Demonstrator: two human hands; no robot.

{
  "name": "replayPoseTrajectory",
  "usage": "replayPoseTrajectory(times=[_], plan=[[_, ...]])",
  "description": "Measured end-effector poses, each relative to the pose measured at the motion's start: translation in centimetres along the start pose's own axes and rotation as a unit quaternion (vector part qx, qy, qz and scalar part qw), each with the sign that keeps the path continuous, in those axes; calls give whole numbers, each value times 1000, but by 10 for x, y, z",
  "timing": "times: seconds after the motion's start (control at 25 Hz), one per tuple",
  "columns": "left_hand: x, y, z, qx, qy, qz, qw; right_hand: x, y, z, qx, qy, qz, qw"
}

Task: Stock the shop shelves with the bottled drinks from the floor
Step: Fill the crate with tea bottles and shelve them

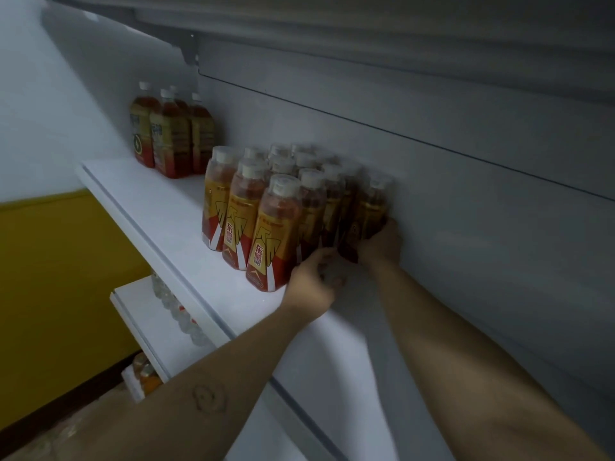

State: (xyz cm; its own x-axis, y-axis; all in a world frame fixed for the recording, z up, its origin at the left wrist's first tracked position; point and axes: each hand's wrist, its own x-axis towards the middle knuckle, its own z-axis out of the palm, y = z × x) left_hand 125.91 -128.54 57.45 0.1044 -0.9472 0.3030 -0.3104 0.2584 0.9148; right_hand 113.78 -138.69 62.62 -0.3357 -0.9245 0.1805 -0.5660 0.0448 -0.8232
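Observation:
Several small drink bottles (266,234) with orange-and-red labels and white caps stand in rows on a white shelf (173,234). Both my arms reach in from the lower right. My right hand (382,242) grips the base of a bottle (369,214) at the back right of the group, close to the shelf's back wall. My left hand (312,284) is curled at the foot of the neighbouring bottles in front of it; what its fingers hold is hidden and blurred.
Taller dark-red bottles (169,134) stand further left on the same shelf. A lower shelf (139,314) carries clear bottles (179,314), and orange bottles (146,374) sit below that. A yellow wall (60,287) lies to the left, another shelf (332,15) overhead.

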Motion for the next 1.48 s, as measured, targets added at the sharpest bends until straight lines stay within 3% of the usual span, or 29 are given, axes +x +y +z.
replayPoseTrajectory(times=[0.08,0.24,0.36,0.44,0.64,0.8,1.04,1.32,1.48], plan=[[3,0,-2,0,13,-4,1000,-21,-2,-9,-15,-23,24,999],[-4,12,-8,-39,15,-44,998,-84,11,-39,-75,-73,-37,994],[-25,37,-18,-63,11,-60,996,-129,17,-70,-31,-117,-16,993],[-53,56,-33,-69,-6,-28,997,-159,7,-84,-5,-152,-13,988],[-145,60,-92,-27,11,2,1000,-253,-18,-81,57,-185,-120,974],[-199,23,-147,27,16,-18,999,-309,-16,-40,86,-239,-137,958],[-264,-55,-210,56,43,-150,986,-381,9,54,72,-342,-79,934],[-342,-163,-262,135,0,-286,949,-470,59,166,-35,-461,-34,886],[-365,-225,-275,157,-42,-336,928,-509,98,217,-87,-484,-23,870]])
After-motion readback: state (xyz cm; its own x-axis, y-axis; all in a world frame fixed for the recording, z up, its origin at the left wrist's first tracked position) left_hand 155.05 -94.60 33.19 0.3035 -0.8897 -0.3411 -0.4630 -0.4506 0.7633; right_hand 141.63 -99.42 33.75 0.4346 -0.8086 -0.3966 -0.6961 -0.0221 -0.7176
